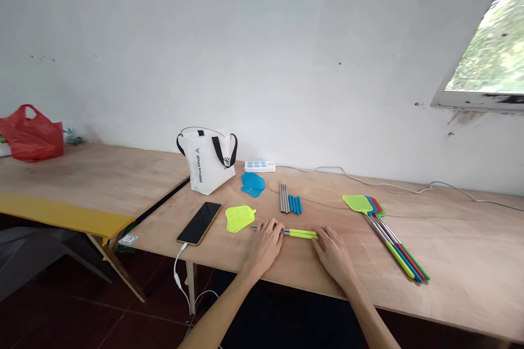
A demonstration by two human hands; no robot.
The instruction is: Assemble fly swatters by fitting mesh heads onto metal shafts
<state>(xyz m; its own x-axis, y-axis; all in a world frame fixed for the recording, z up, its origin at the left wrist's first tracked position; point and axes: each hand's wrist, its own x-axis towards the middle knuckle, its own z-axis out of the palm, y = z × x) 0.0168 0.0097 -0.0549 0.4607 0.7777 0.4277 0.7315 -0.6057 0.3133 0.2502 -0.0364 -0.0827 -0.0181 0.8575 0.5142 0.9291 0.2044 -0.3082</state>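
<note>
Two metal rods with yellow-green grips [303, 234], fly swatter handles, lie side by side near the table's front edge. My left hand [267, 242] is closed over their metal part, its fingers curled down and hiding some of it. At the grip ends lies my right hand [333, 253], fingers loosely stretched and touching or very near them. A yellow-green swatter head [240, 218] is flat on the table left of the rods. Behind them are several bare metal rods [284, 198] and blue grips [295, 204]. Blue swatter heads [252, 184] overlap farther back.
Several whole fly swatters [395, 240] lie bunched at the right. On the left are a phone [200, 223] with a white cable [177, 272] and a white bag [207, 163]. A power strip [259, 166] sits by the wall. A red bag [35, 133] rests on the other table [102, 174].
</note>
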